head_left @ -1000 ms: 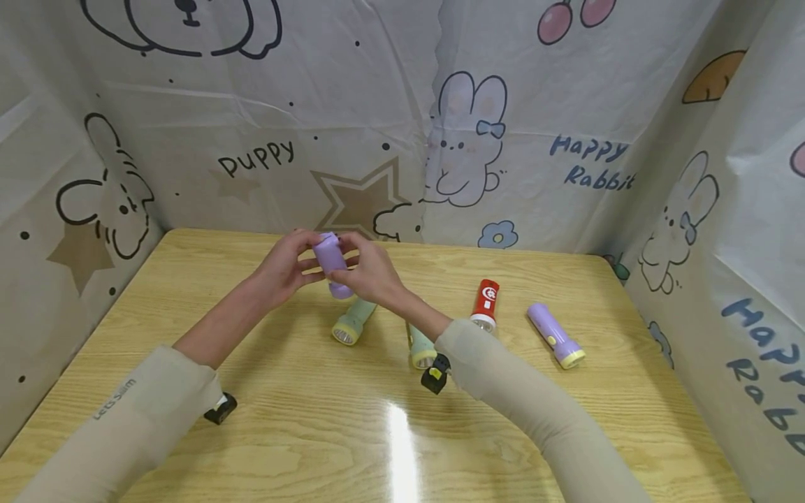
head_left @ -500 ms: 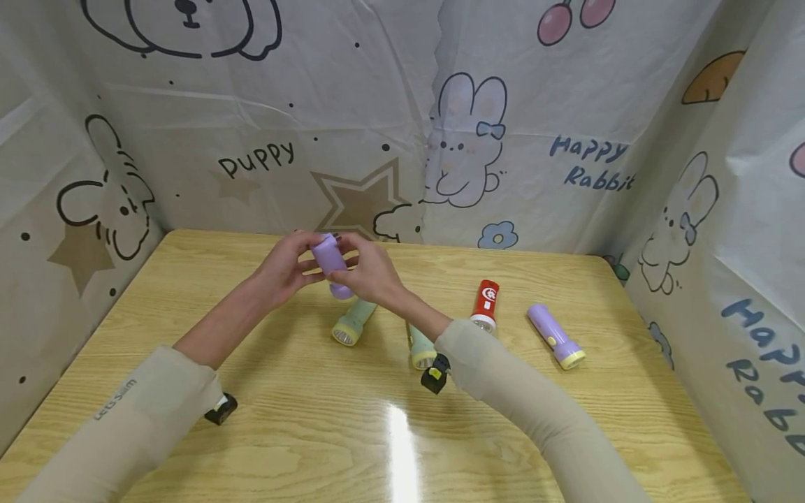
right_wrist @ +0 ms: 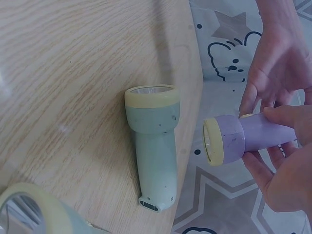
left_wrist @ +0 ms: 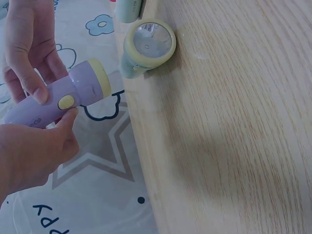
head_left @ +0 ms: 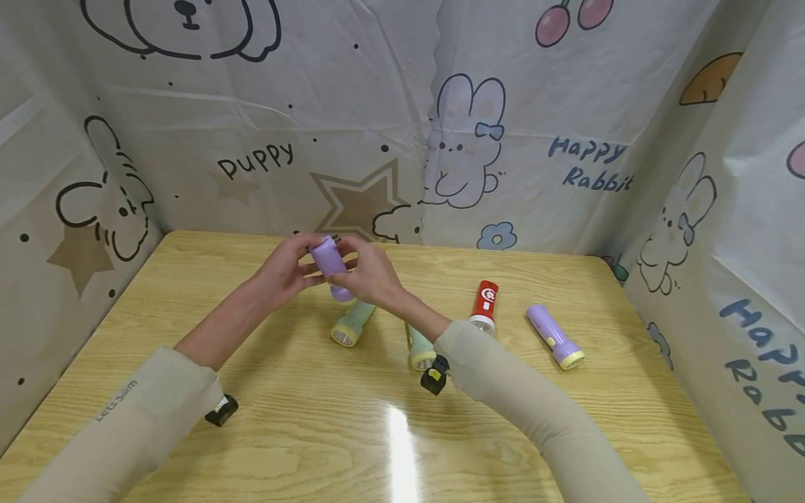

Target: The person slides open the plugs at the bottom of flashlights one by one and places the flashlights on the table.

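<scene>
**Near the table's (head_left: pixel 314 433) far edge, a lilac flashlight (head_left: pixel 328 257) sits between two hands**

The left hand (head_left: pixel 283 272) grips the lilac flashlight from the left, thumb at the tail end; the left wrist view shows one of its fingertips just beside the yellow switch (left_wrist: pixel 66 102). The right hand (head_left: pixel 371 272) grips it from the right, its thumb on the barrel farther down. The flashlight is raised off the table and tilted, its yellow-rimmed lens end turned toward the tabletop.

Just below the hands in the head view lies a green flashlight (head_left: pixel 351 327), with a second green flashlight (head_left: pixel 421 346) partly hidden by the right forearm. Farther right lie a red flashlight (head_left: pixel 485 299) and, well apart from the hands, another lilac flashlight (head_left: pixel 553 334).
</scene>
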`<act>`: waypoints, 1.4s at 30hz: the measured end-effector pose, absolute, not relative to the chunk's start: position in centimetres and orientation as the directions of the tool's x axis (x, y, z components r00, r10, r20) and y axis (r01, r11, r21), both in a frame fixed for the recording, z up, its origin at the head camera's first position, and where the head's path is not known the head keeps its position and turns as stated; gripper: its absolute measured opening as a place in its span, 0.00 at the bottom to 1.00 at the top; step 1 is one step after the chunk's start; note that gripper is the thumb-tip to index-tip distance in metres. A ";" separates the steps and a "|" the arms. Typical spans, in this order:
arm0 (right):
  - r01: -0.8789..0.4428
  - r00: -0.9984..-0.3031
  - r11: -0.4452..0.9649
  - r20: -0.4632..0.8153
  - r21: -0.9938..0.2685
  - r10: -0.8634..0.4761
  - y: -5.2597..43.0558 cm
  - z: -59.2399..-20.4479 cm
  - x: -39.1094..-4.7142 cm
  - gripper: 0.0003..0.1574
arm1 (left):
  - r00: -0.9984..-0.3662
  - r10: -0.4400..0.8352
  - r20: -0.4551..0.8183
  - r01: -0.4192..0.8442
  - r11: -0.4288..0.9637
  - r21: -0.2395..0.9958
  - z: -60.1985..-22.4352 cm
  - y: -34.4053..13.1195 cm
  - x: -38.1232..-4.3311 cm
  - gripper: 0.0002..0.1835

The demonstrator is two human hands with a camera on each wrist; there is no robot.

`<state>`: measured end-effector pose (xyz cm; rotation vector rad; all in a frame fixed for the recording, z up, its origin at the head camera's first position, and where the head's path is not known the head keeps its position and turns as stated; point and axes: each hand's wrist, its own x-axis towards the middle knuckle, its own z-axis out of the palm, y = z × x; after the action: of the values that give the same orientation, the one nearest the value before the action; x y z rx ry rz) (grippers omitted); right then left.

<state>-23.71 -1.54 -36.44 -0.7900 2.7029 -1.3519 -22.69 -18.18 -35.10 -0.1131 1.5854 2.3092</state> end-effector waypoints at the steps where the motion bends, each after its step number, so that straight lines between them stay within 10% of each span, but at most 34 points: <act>1: -0.430 -0.872 0.497 0.204 -0.753 -0.445 -1.5 -36.4 -23.7 0.29 | -0.940 0.232 -0.251 -0.318 -0.324 0.891 -35.1 -18.2 -22.7 0.14; 42: -0.398 -0.874 0.468 0.172 -0.789 -0.454 -1.7 -36.7 -23.9 0.25 | -0.935 0.229 -0.272 -0.341 -0.363 0.867 -35.7 -18.3 -22.8 0.15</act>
<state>-23.92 -1.72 -36.73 -0.7667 2.6380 -1.3922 -22.84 -18.30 -35.67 -0.1487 1.5241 2.3368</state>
